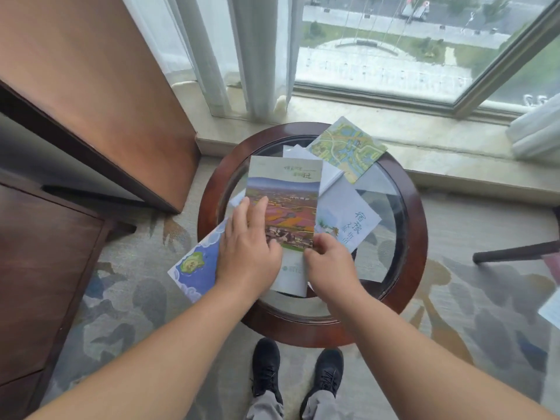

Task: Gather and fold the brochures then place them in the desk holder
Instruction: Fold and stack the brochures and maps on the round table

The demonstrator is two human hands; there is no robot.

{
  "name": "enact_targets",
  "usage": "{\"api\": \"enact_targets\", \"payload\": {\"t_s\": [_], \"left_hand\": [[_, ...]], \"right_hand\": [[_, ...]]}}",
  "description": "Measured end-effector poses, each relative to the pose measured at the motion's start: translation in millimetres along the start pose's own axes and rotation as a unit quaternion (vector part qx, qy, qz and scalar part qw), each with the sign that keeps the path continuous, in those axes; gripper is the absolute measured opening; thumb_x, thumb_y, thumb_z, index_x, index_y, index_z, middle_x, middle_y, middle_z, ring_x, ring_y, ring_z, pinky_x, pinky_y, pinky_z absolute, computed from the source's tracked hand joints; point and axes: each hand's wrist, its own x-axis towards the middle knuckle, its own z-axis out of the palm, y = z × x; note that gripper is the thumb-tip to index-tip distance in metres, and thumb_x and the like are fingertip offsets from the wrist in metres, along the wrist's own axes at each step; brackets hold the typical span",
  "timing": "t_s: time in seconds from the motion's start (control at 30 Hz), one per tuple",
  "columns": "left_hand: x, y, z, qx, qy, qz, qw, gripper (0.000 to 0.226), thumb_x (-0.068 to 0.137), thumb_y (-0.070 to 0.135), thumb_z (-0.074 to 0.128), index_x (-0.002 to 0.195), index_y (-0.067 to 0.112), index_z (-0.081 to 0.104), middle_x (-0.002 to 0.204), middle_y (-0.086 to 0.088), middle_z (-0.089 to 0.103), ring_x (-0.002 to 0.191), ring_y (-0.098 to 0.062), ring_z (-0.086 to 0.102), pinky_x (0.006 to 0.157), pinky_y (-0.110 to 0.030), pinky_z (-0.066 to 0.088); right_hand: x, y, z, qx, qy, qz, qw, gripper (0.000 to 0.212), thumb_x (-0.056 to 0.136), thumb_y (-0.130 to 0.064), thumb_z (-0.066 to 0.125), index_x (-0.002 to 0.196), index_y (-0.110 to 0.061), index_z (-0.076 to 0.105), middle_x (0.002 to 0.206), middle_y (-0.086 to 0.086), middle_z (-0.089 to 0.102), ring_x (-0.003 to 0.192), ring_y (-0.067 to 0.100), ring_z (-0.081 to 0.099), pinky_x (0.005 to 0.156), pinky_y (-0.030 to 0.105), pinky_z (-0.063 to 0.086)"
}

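Note:
Several brochures lie spread on a round glass-topped table with a dark wooden rim. On top is a tall brochure with a colourful field photo. My left hand rests flat on its lower left part, fingers straight. My right hand pinches that brochure's lower right edge. A blue brochure with a green island sticks out left under my left hand. A pale brochure with blue characters lies to the right. A green map brochure overhangs the far rim. No desk holder is in view.
A wooden cabinet and a dark desk stand to the left. A window sill and curtains lie beyond the table. A dark chair leg is at the right. My black shoes stand on patterned carpet.

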Motion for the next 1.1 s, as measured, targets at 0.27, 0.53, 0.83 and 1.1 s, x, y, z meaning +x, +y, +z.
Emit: {"api": "enact_targets", "payload": {"t_s": [0.27, 0.53, 0.83, 1.1], "left_hand": [[-35, 100, 95, 0.079, -0.202, 0.167, 0.962, 0.072, 0.089, 0.023, 0.047, 0.152, 0.03, 0.013, 0.161, -0.003, 0.01, 0.147, -0.022, 0.009, 0.117, -0.043, 0.018], [-47, 114, 167, 0.196, -0.294, 0.206, 0.912, 0.069, 0.092, 0.024, 0.042, 0.154, 0.024, 0.012, 0.163, -0.007, 0.003, 0.149, -0.024, -0.003, 0.12, -0.042, 0.008], [-10, 78, 153, 0.26, -0.226, 0.161, 0.925, 0.071, 0.096, 0.043, 0.034, 0.154, 0.027, -0.004, 0.163, -0.001, -0.01, 0.149, -0.021, -0.01, 0.119, -0.05, 0.004], [8, 58, 143, 0.271, -0.204, 0.114, 0.934, 0.073, 0.097, 0.058, 0.023, 0.154, 0.025, -0.008, 0.162, 0.004, -0.016, 0.149, -0.019, -0.014, 0.119, -0.051, 0.003]], "right_hand": [[7, 91, -120, -0.006, 0.107, 0.123, 0.987, 0.02, 0.094, -0.009, 0.047, 0.095, -0.02, 0.063, 0.091, 0.002, 0.069, 0.085, 0.025, 0.065, 0.072, 0.042, 0.055], [21, 131, -143, -0.169, 0.16, 0.089, 0.968, 0.06, 0.086, -0.015, 0.057, 0.14, -0.026, 0.036, 0.131, 0.003, 0.049, 0.108, 0.025, 0.052, 0.074, 0.031, 0.042], [46, 133, -123, -0.414, -0.012, -0.072, 0.907, 0.107, 0.081, -0.048, 0.068, 0.155, -0.031, -0.007, 0.162, 0.0, -0.018, 0.149, 0.026, -0.016, 0.12, 0.042, 0.003], [54, 133, -118, -0.416, 0.008, -0.084, 0.905, 0.111, 0.078, -0.053, 0.071, 0.154, -0.033, -0.008, 0.162, -0.001, -0.018, 0.149, 0.025, -0.015, 0.12, 0.041, 0.001]]}}
